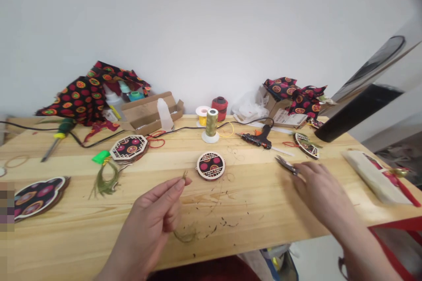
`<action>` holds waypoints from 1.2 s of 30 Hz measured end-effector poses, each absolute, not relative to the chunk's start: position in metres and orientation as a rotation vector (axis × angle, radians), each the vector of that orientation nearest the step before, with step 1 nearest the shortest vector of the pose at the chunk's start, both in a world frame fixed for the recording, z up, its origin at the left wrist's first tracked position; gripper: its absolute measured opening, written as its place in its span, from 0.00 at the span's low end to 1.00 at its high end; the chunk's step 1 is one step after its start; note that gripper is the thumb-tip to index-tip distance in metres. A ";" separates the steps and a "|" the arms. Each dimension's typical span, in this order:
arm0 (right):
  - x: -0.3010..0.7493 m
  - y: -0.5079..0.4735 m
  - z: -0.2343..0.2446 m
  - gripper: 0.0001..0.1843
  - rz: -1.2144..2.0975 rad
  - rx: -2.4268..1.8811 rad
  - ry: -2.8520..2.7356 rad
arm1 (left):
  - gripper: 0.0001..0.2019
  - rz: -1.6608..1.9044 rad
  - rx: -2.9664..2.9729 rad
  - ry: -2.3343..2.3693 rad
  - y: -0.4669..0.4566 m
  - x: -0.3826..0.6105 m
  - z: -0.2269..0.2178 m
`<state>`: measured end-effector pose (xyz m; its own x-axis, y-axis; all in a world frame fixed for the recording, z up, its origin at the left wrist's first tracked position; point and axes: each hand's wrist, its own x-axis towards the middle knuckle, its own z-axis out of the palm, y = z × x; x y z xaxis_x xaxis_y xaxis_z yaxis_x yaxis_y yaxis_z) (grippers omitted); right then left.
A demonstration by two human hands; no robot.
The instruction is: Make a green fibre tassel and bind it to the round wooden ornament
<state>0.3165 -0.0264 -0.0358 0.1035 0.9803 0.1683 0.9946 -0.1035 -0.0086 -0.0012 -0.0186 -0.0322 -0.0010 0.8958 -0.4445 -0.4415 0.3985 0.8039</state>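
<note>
Small metal snips (286, 164), narrow, at the table (250, 210), right of the left grip (160, 210); long axis slanting from far-left tips back to the nearer right grip (321, 186), which covers the handles (closed or not, cannot tell). Left grip pinches fine olive thread (185, 174) beside a round disc (211, 166), pale openwork, dark spotted infill.

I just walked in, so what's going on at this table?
A person's left hand pinches a wisp of olive thread. The right hand is at the handle end of the snips; whether it grips them is unclear. A round latticed piece lies on the wooden table between the hands, with a thread spool standing behind it.
</note>
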 end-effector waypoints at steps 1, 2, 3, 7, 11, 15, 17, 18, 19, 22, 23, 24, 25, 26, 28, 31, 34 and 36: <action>0.299 -0.027 -0.035 0.12 -0.113 -2.060 -2.043 | 0.09 1.124 0.516 1.127 -0.019 -0.001 -0.033; 0.281 -0.028 -0.035 0.10 0.030 -1.857 -2.115 | 0.09 1.122 0.522 1.127 -0.019 -0.001 -0.034; 0.262 -0.028 -0.034 0.09 0.202 -1.698 -2.169 | 0.09 1.118 0.527 1.131 -0.019 -0.001 -0.034; 0.200 -0.030 -0.037 0.08 0.495 -1.385 -2.355 | 0.09 1.106 0.540 1.154 -0.018 0.001 -0.033; 0.180 -0.027 -0.037 0.07 0.343 -1.297 -2.584 | 0.09 1.110 0.554 1.155 -0.017 0.004 -0.030; 0.180 -0.024 -0.038 0.05 0.215 -1.190 -2.730 | 0.09 1.118 0.549 1.150 -0.017 0.004 -0.029; 0.180 -0.023 -0.041 0.05 0.166 -1.157 -2.761 | 0.10 1.126 0.545 1.155 -0.018 0.005 -0.028; 0.179 -0.023 -0.044 0.05 0.155 -1.151 -2.765 | 0.10 1.131 0.545 1.157 -0.018 0.005 -0.028; 0.178 -0.024 -0.046 0.05 0.161 -1.163 -2.747 | 0.10 1.135 0.547 1.158 -0.017 0.006 -0.028; 0.177 -0.025 -0.050 0.07 0.370 -1.255 -2.518 | 0.10 1.132 0.556 1.153 -0.017 0.008 -0.029; 0.178 -0.026 -0.050 0.08 0.500 -1.286 -2.376 | 0.10 1.130 0.556 1.152 -0.017 0.009 -0.030; 0.178 -0.026 -0.049 0.09 0.639 -1.311 -2.211 | 0.10 1.123 0.555 1.152 -0.017 0.011 -0.031; 0.179 -0.027 -0.048 0.09 0.779 -1.328 -2.036 | 0.10 1.114 0.551 1.155 -0.018 0.012 -0.032; 0.180 -0.027 -0.046 0.08 0.919 -1.341 -1.860 | 0.10 1.106 0.548 1.158 -0.019 0.014 -0.033; 0.181 -0.028 -0.043 0.06 1.199 -1.358 -1.511 | 0.11 1.080 0.551 1.167 -0.020 0.017 -0.036; 0.178 -0.030 -0.038 0.11 1.516 -1.279 -1.088 | 0.10 1.047 0.581 1.165 -0.021 0.024 -0.038; 0.170 -0.029 -0.036 0.13 1.551 -1.162 -0.868 | 0.10 1.057 0.591 1.144 -0.020 0.029 -0.036; 0.165 -0.028 -0.036 0.13 1.530 -1.110 -0.801 | 0.10 1.077 0.593 1.139 -0.020 0.032 -0.035</action>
<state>0.1645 -0.0278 -0.0360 -0.0357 0.9692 -0.2439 -0.3516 -0.2406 -0.9047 0.0320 -0.0205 -0.0346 0.0340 0.9047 -0.4248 -0.3735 0.4057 0.8342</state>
